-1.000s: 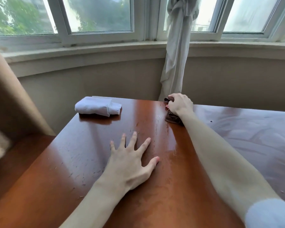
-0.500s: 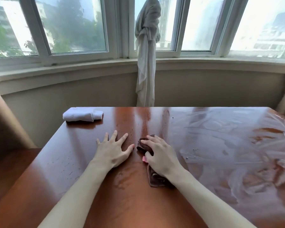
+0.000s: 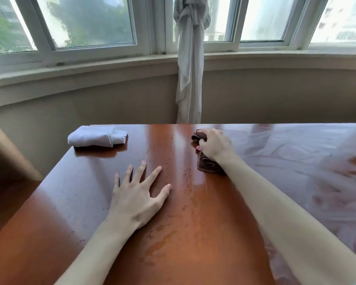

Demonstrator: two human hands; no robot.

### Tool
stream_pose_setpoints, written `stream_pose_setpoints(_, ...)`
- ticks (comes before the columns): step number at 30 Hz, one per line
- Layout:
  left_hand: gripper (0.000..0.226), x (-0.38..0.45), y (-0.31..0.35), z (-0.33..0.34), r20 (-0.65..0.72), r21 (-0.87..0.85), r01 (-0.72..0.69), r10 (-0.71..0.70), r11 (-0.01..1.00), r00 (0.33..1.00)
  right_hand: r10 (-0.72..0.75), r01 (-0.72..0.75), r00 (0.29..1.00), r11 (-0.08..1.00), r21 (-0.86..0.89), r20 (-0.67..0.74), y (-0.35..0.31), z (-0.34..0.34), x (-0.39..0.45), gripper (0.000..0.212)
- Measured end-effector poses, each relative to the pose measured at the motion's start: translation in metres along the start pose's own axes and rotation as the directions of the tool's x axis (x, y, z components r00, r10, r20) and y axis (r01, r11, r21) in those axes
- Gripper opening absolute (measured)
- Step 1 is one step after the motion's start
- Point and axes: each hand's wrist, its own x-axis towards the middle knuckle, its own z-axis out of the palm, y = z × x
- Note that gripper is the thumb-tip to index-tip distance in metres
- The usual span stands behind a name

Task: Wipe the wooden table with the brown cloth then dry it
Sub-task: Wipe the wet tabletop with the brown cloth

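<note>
brown cloth under right fingers

Right hand hides most of brown cloth.

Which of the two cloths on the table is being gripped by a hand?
The brown cloth, gripped under the right hand near the table's far edge. The folded white cloth lies untouched at the far left corner.

1. A single head-worn view looks forward and down over the counter from its near side.
2. It faces the bay windows beyond the far edge.
3. Both forearms enter from the bottom, close to the lens.
</note>
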Motion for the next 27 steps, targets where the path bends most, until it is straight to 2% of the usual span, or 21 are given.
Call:
stream_pose_setpoints(5, 0.073, 0.001, 0.000, 0.002, -0.007, 0.004, 0.012, -0.012, 1.000, 1.000, 0.060, -0.062, 0.997, 0.997, -0.038, -0.038, 0.017, 0.014, 0.080, 0.040)
stream_pose_setpoints(9, 0.072, 0.004, -0.001, 0.001, 0.015, 0.012, 0.017, -0.017, 1.000, 1.000, 0.073, -0.076, 0.996, 0.996, -0.054, -0.050, 0.017, 0.019, 0.086, 0.040)
stream_pose_setpoints(15, 0.074, 0.005, -0.001, 0.000, 0.038, 0.017, 0.013, -0.013, 1.000, 0.999, -0.079, 0.079, 0.997, 0.996, -0.049, 0.002, -0.011, 0.003, -0.008, 0.042)
stream_pose_setpoints(20, 0.080, 0.004, 0.002, -0.006, 0.054, 0.010, 0.021, -0.021, 1.000, 0.998, -0.212, 0.210, 0.971, 0.977, 0.028, 0.110, -0.034, -0.011, -0.126, 0.055)
stream_pose_setpoints(24, 0.085, 0.007, 0.000, -0.014, 0.127, 0.003, 0.026, -0.026, 1.000, 0.992, -0.279, 0.275, 0.951, 0.960, 0.046, 0.136, -0.051, -0.022, -0.195, 0.058)
stream_pose_setpoints(27, 0.083, 0.013, -0.002, -0.022, 0.181, 0.005, 0.011, -0.012, 1.000, 0.983, -0.308, 0.300, 0.937, 0.951, 0.075, 0.163, -0.054, -0.026, -0.212, 0.058)
